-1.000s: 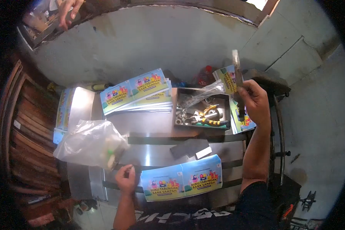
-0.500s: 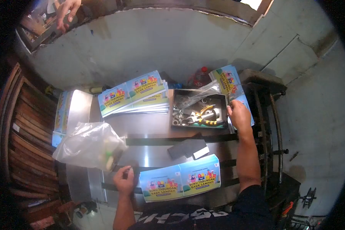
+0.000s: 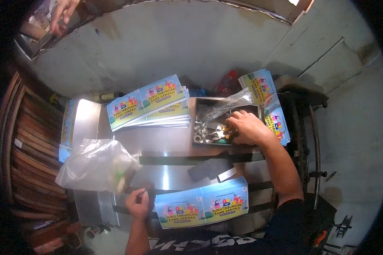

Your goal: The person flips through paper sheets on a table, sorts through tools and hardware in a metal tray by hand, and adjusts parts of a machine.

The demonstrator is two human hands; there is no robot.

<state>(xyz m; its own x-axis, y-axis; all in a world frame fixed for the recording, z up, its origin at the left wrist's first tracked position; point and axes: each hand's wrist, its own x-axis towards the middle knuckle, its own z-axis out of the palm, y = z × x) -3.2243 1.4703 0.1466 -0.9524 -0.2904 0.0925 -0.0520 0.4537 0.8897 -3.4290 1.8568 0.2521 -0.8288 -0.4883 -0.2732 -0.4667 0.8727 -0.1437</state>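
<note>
My right hand (image 3: pixel 247 127) reaches over the right side of a black box (image 3: pixel 193 123) of tools and metal parts. Its fingers bend down among the contents, and their tips are hidden. Yellow-and-black tool handles lie beneath that hand, largely covered. My left hand (image 3: pixel 138 203) rests near the front edge of the metal table, its fingers curled in a pinch; what they hold, if anything, is too small to make out. Just right of it lies a stack of printed covers (image 3: pixel 202 205) reading "Buku Tabungan Bank Sampah". A clear plastic bag (image 3: pixel 95 165) sits beyond the left hand.
Behind lie a fanned pile of covers (image 3: pixel 147 102) and another pile (image 3: pixel 261 87) to the right. A dark block with a white end (image 3: pixel 210 168) sits mid-table. A red-capped bottle (image 3: pixel 229 80) stands by the wall. Another person's hand (image 3: pixel 63 15) shows at upper left.
My right hand has moved left from the box's right edge to over its contents, covering the tool handles. My left hand has stayed almost in place. The view has shifted slightly.
</note>
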